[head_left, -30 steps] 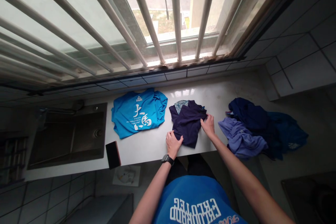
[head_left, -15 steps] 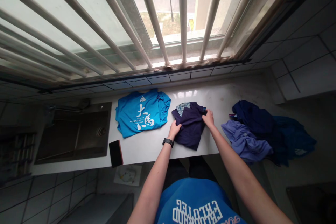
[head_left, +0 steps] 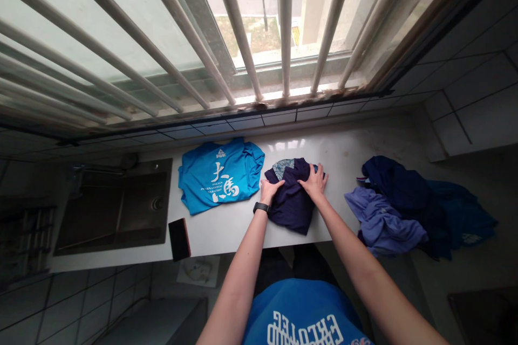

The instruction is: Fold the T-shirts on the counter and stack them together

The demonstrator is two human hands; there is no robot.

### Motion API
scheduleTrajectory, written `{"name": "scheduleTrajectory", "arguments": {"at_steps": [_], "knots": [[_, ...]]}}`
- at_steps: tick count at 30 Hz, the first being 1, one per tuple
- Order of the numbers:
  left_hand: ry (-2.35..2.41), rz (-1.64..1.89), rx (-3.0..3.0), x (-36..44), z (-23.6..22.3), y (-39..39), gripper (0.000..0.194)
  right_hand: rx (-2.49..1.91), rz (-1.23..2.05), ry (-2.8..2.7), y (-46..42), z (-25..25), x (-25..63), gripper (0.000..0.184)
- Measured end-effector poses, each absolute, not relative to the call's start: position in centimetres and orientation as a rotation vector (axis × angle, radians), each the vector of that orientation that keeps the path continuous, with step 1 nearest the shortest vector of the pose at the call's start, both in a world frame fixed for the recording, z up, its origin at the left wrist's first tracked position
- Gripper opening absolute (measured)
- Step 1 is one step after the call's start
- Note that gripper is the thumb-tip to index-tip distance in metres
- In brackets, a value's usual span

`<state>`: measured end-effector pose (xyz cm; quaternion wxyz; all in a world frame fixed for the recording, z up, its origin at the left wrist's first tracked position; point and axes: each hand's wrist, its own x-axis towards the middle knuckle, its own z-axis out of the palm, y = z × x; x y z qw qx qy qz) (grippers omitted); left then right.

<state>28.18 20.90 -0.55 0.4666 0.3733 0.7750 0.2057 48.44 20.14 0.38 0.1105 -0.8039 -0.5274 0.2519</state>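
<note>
The navy garment (head_left: pixel 289 209) lies near the front edge of the white tabletop (head_left: pixel 229 237), doubled over into a narrow bundle, with a patch of patterned grey-blue fabric (head_left: pixel 282 167) exposed at its 11 o'clock corner. Both hands rest on it open and flat, with no grip taken: the left hand (head_left: pixel 272 190), wearing a black wristwatch (head_left: pixel 261 207), bears on the 9 o'clock side, and the right hand (head_left: pixel 313 182), fingers spread, bears on the 1 o'clock side. Just beside it at 9 o'clock, a bright blue T-shirt (head_left: pixel 218 178) lies flat and folded, print up. At 3 o'clock, a heap of lavender and dark blue garments (head_left: pixel 382 221) lies crumpled and unfolded. Status: one item finished, one under the hands, the heap untouched. Further out are a black phone (head_left: pixel 179 239) at 8 o'clock, a steel sink (head_left: pixel 141 226) at 9 o'clock and a barred window (head_left: pixel 285 21) at 12 o'clock.
</note>
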Motion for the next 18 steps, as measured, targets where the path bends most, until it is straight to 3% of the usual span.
{"name": "scheduleTrajectory", "arguments": {"at_steps": [2, 4, 10, 15, 18], "knots": [[1.930, 0.414, 0.910, 28.8, -0.2, 21.4, 0.093, -2.469, 0.707, -1.374, 20.4, 0.3, 48.5, 0.093], [1.910, 0.352, 0.922, 29.4, 0.3, 21.5, 0.091, -2.482, 0.766, -1.326, 20.6, 0.3, 48.8, 0.089], [1.771, 0.476, 1.015, 29.2, 1.6, 19.5, 0.064, -2.208, 1.164, -1.570, 21.0, 0.2, 49.5, 0.033], [1.810, 0.581, 1.002, 23.7, 2.1, 16.9, 0.046, -2.013, 1.285, -1.631, 23.3, 0.4, 48.8, 0.038], [1.984, 0.581, 0.941, 18.2, 2.9, 16.2, 0.031, -2.107, 1.145, -1.650, 25.2, 0.7, 48.5, 0.046]]}}
